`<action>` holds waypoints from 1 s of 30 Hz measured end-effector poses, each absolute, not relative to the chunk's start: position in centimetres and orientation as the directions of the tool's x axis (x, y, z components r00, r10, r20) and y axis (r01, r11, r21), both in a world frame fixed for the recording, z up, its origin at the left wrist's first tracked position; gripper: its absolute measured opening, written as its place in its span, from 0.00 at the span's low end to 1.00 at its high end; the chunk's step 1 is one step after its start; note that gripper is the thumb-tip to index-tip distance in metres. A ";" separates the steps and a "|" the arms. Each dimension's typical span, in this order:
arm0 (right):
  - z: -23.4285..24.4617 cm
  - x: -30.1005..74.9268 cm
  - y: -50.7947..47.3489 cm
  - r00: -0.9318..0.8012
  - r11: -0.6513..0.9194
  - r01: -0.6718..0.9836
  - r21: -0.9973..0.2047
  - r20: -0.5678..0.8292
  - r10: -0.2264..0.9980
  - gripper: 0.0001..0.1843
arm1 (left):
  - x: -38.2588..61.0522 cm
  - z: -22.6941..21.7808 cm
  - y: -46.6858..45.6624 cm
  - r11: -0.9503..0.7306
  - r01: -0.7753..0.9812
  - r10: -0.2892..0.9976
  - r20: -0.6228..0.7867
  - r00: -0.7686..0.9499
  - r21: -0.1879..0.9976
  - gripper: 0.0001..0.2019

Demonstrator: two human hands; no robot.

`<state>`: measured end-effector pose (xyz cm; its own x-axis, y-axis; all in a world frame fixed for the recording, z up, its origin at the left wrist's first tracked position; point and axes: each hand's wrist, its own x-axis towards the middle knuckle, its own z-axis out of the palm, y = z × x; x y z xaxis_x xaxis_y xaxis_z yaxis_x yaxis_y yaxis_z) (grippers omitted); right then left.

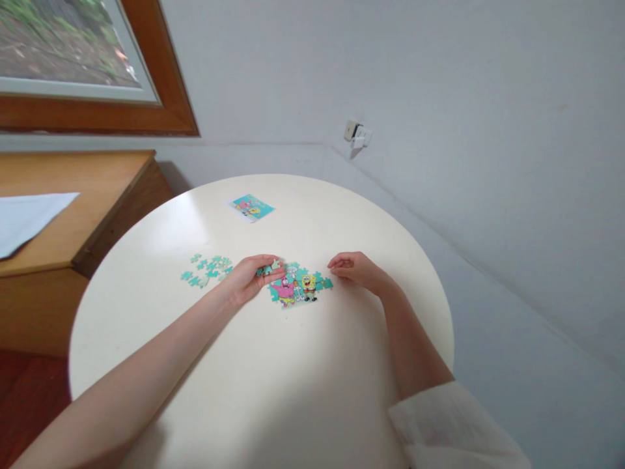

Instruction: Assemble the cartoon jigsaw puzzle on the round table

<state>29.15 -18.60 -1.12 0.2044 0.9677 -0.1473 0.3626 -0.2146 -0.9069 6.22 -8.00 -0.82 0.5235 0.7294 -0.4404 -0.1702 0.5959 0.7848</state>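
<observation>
A plain pale wall [488, 163] is seen across the top and right of the frame. Below it, a round cream-white table [244, 365] is spread over the centre and bottom. At the left edge, a wooden bench top [97, 172] is set under a wood-framed window [73, 52], through which greenery and bare ground are seen; a white cloth [34, 215] is laid on it. Two bare forearms are reached in from the lower corners, the right one covered by a white sleeve [454, 430] at lower right. At the centre, a partly assembled SpongeBob jigsaw puzzle [303, 286] is laid flat between the hands, its pink, grey and yellow cartoon figures shown on turquoise. Left of centre, loose jigsaw pieces [213, 266] are scattered in a cluster. By the puzzle's left edge, the left hand [251, 277] is held with thumb and fingers closed around a few turquoise pieces [267, 269]. Just off its right edge, the right hand [355, 268] is held with fingers curled; whether anything is pinched cannot be told. Above centre, a matching picture card [254, 207] is placed. At upper right of centre, a white adapter [362, 135] is plugged in at a wall socket [350, 130].
</observation>
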 end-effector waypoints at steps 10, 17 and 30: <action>-2.2 29.0 -17.6 0.510 -0.072 0.240 -0.968 0.063 0.858 0.15 | 6.3 -0.5 -8.2 0.620 -0.179 0.714 -0.455 0.532 0.764 0.11; -3.5 29.6 -17.0 0.579 -0.089 0.231 -0.969 0.063 0.813 0.10 | 6.2 -0.7 -8.2 0.613 -0.184 0.711 -0.435 0.552 0.768 0.10; -2.7 29.1 -17.4 0.528 -0.042 0.234 -0.971 0.091 0.845 0.08 | 6.1 -0.8 -8.1 0.597 -0.217 0.730 -0.410 0.547 0.773 0.09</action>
<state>29.09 -17.43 -2.67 0.5277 0.8446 0.0908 0.2340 -0.0417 -0.9713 6.09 -8.08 -0.84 0.5467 0.7300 -0.4101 -0.2171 0.5966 0.7727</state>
